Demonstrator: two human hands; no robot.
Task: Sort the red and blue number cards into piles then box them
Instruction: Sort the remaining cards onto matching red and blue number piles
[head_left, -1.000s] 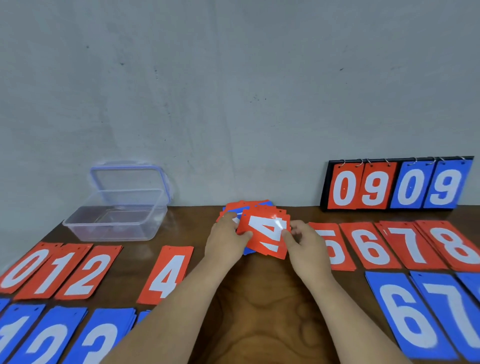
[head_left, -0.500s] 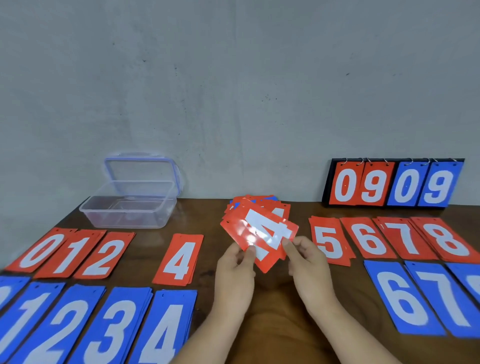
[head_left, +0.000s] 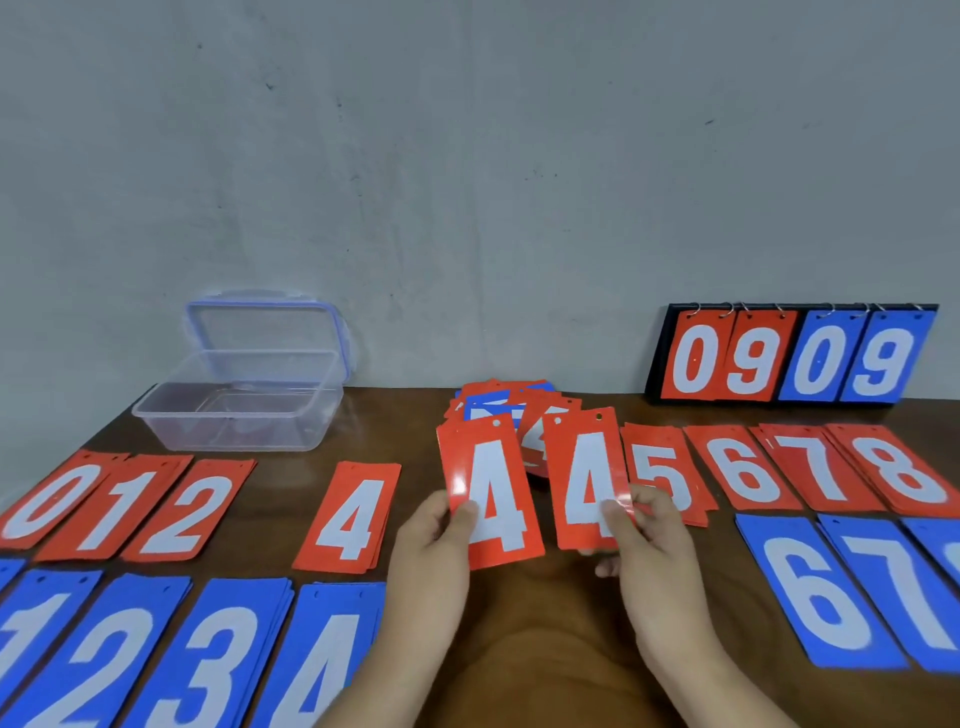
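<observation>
**Two red fours in the air, one pile to hit**

Head view. My left hand (head_left: 436, 540) pinches a glossy red card printed with a white 4 (head_left: 491, 499) near its lower edge, thumb on the face. My right hand (head_left: 649, 545) pinches a second red 4 card (head_left: 584, 483) the same way. Both cards are lifted above the dark wooden table (head_left: 545, 649), in front of the mixed unsorted heap (head_left: 498, 402). Their home, the flat red 4 pile (head_left: 348, 514), lies just left of my left hand.

As I judge the risks:
- The cards look slick, so a thin pinch may let one slide.
- The right card hangs just beside the red 5 pile (head_left: 670, 478) and could land there.
- The blue 4 pile (head_left: 322, 660) sits near the target and invites a colour mix-up.

Count:
- two hands
- two lifted cards
- eight red piles
- six whole blue piles, plus slivers cut off at both edges
- one clear plastic box (head_left: 239, 410)
- one flip scoreboard (head_left: 795, 358) showing four cards
</observation>
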